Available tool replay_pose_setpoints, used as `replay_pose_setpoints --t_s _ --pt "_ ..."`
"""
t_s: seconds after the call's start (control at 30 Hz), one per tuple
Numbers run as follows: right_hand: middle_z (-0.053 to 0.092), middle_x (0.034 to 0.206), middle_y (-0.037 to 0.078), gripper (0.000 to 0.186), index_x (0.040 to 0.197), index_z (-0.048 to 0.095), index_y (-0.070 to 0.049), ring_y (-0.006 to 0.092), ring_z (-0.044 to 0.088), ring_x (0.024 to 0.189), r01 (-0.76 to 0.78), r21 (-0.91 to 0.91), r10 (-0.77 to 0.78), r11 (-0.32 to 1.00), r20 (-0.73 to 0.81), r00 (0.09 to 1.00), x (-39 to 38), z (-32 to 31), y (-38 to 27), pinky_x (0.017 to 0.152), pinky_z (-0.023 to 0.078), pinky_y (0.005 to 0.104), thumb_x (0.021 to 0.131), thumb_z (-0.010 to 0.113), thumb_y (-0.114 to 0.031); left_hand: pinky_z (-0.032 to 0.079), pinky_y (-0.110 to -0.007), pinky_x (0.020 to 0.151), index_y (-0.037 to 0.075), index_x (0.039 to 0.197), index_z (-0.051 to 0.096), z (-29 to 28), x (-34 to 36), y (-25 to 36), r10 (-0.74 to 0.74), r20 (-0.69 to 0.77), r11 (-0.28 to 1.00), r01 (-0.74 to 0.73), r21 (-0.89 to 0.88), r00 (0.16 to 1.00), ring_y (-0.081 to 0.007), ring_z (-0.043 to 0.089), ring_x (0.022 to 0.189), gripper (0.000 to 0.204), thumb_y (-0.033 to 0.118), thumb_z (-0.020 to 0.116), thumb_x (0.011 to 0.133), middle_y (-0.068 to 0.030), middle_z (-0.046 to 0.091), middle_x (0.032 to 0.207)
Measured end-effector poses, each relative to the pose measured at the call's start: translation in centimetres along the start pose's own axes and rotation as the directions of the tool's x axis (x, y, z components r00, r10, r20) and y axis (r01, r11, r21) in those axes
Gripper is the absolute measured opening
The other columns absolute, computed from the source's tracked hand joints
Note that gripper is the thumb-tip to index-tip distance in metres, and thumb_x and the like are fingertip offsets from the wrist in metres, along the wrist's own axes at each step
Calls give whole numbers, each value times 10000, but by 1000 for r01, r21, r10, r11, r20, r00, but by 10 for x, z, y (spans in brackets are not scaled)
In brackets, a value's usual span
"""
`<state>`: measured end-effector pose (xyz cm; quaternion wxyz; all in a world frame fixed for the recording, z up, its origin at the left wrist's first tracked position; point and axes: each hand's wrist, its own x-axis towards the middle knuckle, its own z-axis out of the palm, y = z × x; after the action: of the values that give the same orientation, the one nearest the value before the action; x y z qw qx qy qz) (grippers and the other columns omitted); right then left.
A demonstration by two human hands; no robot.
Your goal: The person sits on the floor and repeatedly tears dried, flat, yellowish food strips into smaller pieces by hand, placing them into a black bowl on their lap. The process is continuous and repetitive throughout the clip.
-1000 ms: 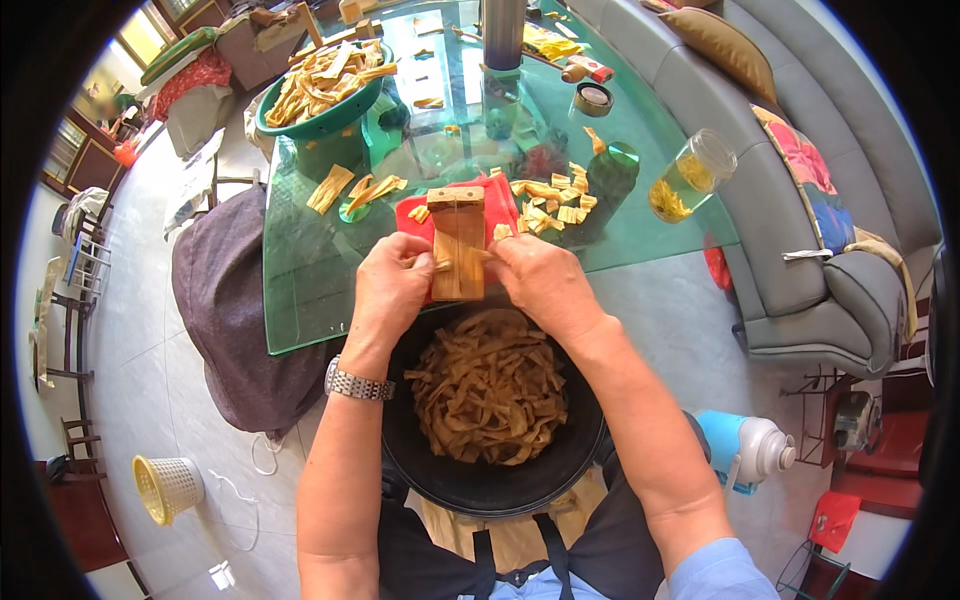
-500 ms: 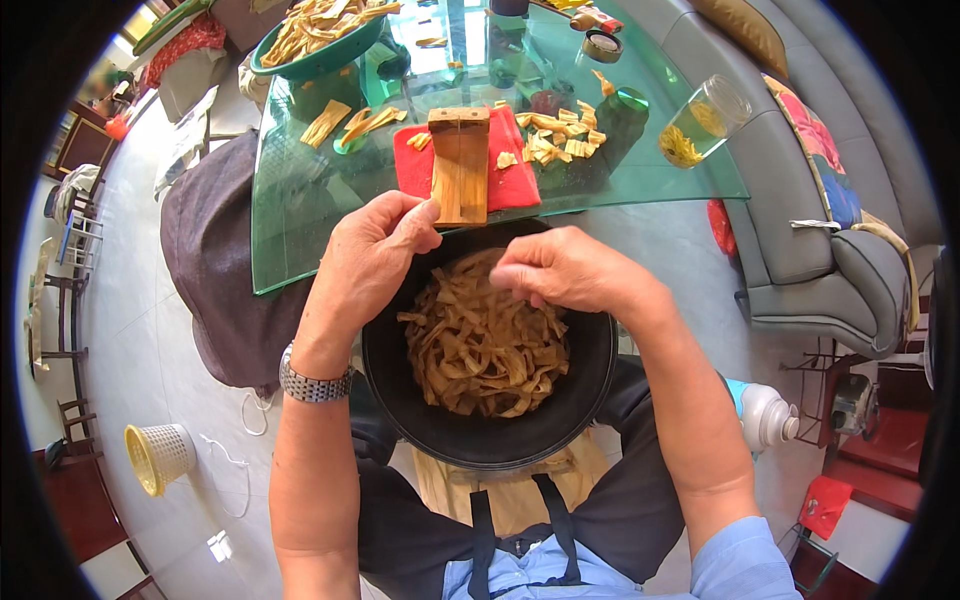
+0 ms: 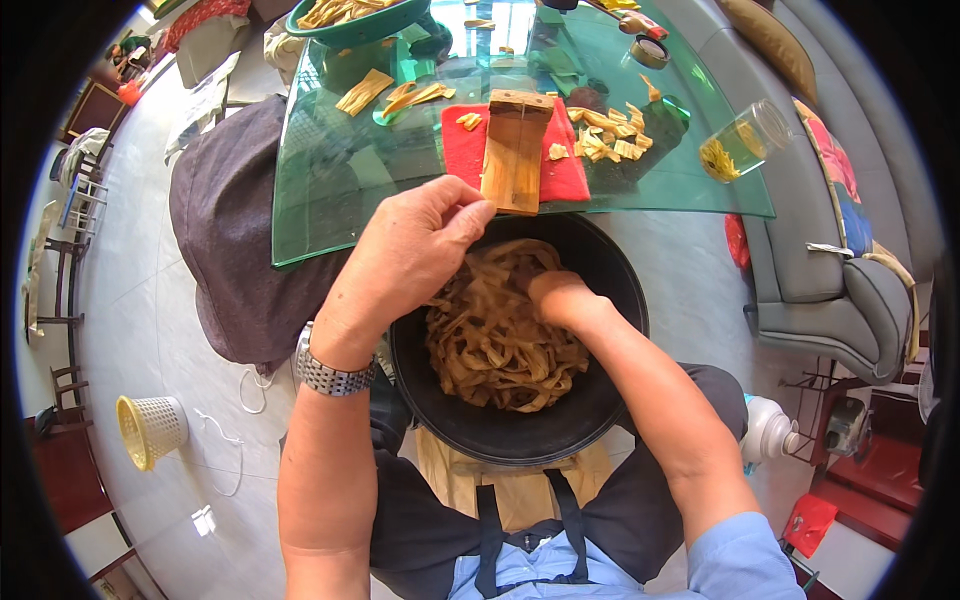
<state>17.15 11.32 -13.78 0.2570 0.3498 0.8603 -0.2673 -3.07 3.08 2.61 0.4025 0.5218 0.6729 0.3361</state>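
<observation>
A black tub (image 3: 520,446) between my knees holds a heap of curled, brown dried food strips (image 3: 500,350) whose kind I cannot make out. My right hand (image 3: 562,296) reaches down into the heap, and its fingers are hidden there. Above the tub's far left rim, my left hand (image 3: 425,235) is closed in a pinch. Its fingertips meet the near left corner of a wooden board (image 3: 514,155); whatever they grip is hidden. This board has a thick crosspiece at its far end and lies over a red cloth (image 3: 566,178), jutting slightly past the glass table's edge.
Pale strips and cut pieces (image 3: 612,135) lie on the green glass table (image 3: 330,200). A green basin (image 3: 375,27) of strips stands far left, a glass jar (image 3: 745,140) at right. A dark cloth-covered seat (image 3: 225,220), a grey sofa (image 3: 800,270) and a basket (image 3: 152,430) surround me.
My right hand has gone from above the strips down into them. My left hand stays pinched at the board's corner. The whole view has shifted slightly.
</observation>
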Motion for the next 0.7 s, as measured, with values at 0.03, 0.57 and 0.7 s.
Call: replay_pose_setpoints --t_s 0.03,0.57,0.7 --pt "731 1167 202 391 1243 698 -64 381 698 1077 32 50 -33 998 33 999 1 4 6 922 551 459 900 721 -249 518 -252 787 -5 1113 697 2 1 0 43 2 998 -43 44 999 -87 618 844 266 249 646 1054 -21 693 896" --pt "672 882 25 311 1233 713 -87 103 576 665 341 787 -219 514 -264 939 -118 -100 -23 642 517 283 1015 694 -308 480 -299 1032 19 1437 535 31 -13 1 100 335 941 20 -337 937 -150 596 1165 495 313 650 1056 -74 649 1280" --pt "613 720 4 298 1045 674 -30 73 580 618 593 792 -206 146 -561 801 -123 -102 -13 600 497 242 1083 600 -316 479 -321 1061 15 1499 437 44 -12 9 163 455 851 109 -514 876 -153 585 1201 691 245 794 954 -64 611 1315"
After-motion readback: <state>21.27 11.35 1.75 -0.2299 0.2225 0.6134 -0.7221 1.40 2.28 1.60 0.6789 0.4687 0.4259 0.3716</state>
